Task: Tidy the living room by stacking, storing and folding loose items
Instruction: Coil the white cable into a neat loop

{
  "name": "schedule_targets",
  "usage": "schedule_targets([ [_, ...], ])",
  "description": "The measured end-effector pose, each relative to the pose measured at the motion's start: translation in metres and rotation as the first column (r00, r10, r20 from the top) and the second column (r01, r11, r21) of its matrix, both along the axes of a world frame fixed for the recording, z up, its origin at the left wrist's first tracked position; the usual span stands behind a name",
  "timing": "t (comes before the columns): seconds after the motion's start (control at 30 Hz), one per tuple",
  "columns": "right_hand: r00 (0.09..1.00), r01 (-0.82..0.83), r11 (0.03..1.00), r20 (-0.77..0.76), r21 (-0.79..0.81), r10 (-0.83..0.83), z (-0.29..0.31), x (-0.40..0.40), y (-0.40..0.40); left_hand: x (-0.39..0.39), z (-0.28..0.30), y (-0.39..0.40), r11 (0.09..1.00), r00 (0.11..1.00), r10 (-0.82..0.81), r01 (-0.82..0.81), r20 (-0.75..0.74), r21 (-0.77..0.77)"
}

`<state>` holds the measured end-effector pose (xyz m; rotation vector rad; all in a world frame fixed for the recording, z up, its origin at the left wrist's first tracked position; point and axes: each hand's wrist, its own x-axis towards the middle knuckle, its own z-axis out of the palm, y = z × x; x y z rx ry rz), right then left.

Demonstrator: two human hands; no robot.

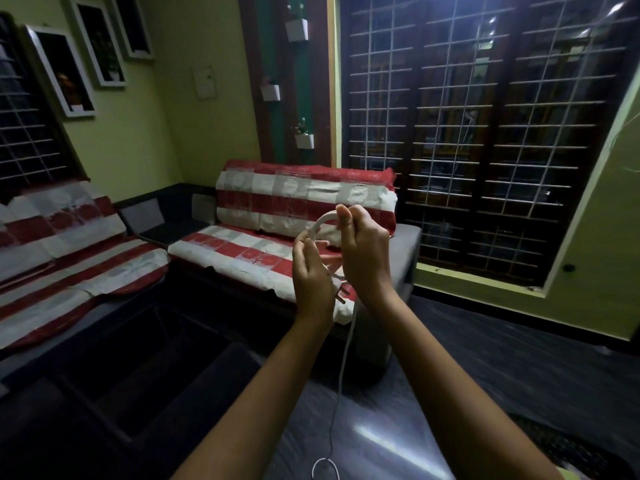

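White cord looped between right hand and left hand, both pinching it; loose length hanging straight down.

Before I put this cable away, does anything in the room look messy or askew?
The sofa cover looks rumpled, bunched at the seat's front edge. The white cable trails loose from both hands to the floor.

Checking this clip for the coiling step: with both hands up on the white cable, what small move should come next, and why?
Probably draw up another length and lay it as one more loop. The right hand pinches the top of the white cable loop, the left hand steadies it near the plug, and a long tail hangs down toward the floor, uncoiled.
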<state>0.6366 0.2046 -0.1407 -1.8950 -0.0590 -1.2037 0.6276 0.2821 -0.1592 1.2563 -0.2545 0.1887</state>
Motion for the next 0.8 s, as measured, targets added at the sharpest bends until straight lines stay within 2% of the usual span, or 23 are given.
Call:
schedule_targets([
  [0.07, 1.0, -0.016, 1.0, -0.003, 0.007, 0.016, 0.002, 0.0, -0.002, 0.003, 0.005, 0.004, 0.999, 0.999, -0.019, 0.018, 0.041, 0.029],
  [0.17, 0.999, -0.037, 0.999, 0.002, 0.009, 0.037, 0.002, -0.002, 0.0, 0.003, 0.012, 0.002, 1.0, 1.0, 0.01, -0.01, -0.017, 0.027],
  [0.33, 0.998, -0.064, 0.997, -0.029, -0.044, 0.063, -0.002, -0.01, 0.015, 0.01, 0.012, 0.0, 0.964, 0.97, 0.183, -0.209, -0.159, -0.162],
  [0.4, 0.979, -0.165, 0.986, -0.116, 0.033, 0.167, -0.002, -0.015, 0.014, 0.013, 0.016, 0.007, 0.937, 0.96, 0.238, -0.267, -0.148, -0.225],
  [0.47, 0.875, -0.386, 0.889, -0.209, 0.245, 0.437, -0.002, -0.021, 0.008, 0.015, 0.026, 0.016, 0.898, 0.958, 0.247, -0.282, -0.144, -0.339],
  [0.53, 0.694, -0.569, 0.705, -0.214, 0.422, 0.688, -0.007, -0.024, 0.001, 0.017, 0.039, 0.024, 0.853, 0.96, 0.237, -0.279, -0.148, -0.442],
  [0.6, 0.584, -0.635, 0.6, -0.205, 0.487, 0.785, -0.015, -0.026, 0.002, 0.019, 0.046, 0.027, 0.814, 0.96, 0.223, -0.279, -0.169, -0.51],
  [0.7, 0.551, -0.635, 0.559, -0.195, 0.532, 0.811, -0.033, -0.032, 0.019, 0.022, 0.049, 0.027, 0.8, 0.96, 0.221, -0.28, -0.174, -0.531],
  [0.8, 0.615, -0.584, 0.597, -0.181, 0.55, 0.768, -0.041, -0.038, 0.028, 0.026, 0.047, 0.028, 0.8, 0.954, 0.244, -0.3, -0.174, -0.52],
])
